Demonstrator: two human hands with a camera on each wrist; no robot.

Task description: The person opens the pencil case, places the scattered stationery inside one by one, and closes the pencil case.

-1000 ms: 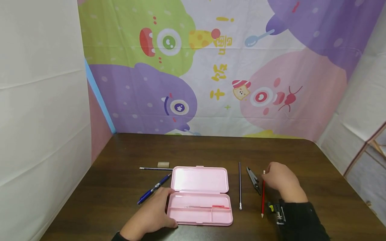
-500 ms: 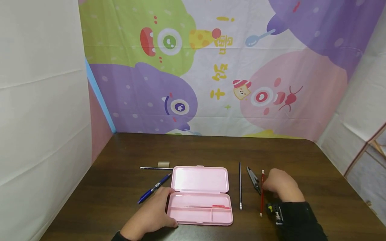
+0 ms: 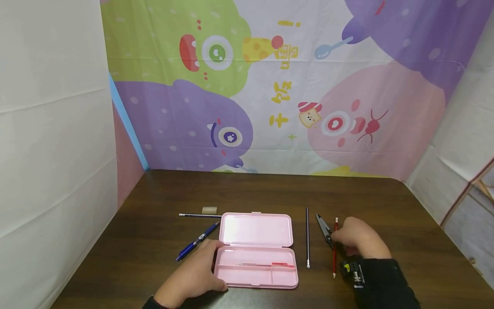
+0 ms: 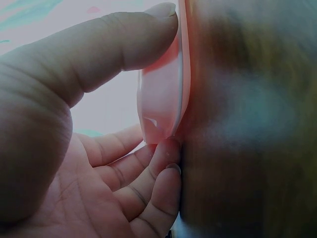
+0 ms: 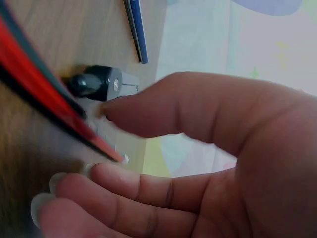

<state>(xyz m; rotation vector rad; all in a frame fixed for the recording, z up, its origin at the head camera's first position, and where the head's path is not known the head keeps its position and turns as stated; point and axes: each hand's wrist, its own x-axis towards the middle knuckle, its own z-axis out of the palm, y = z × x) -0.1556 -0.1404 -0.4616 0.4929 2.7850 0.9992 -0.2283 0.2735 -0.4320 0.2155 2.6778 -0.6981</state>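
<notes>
The left hand (image 3: 198, 269) holds the open, pink plastic pencil case (image 3: 242, 279) between its thumb and fingers. The right hand (image 3: 359, 238), fingers spread, is over the thin red pencil (image 3: 334, 261) (beside the grey drawing compass (image 3: 323, 227)) on the brown desk (image 3: 270, 189).

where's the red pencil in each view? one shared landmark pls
Head: red pencil lower right, near-vertical, partly covered by the right hand.
Left wrist: not in it.
Right wrist: left side, slanting down from the edge toward centre.
Landmark, head and right wrist: drawing compass beside it.
</notes>
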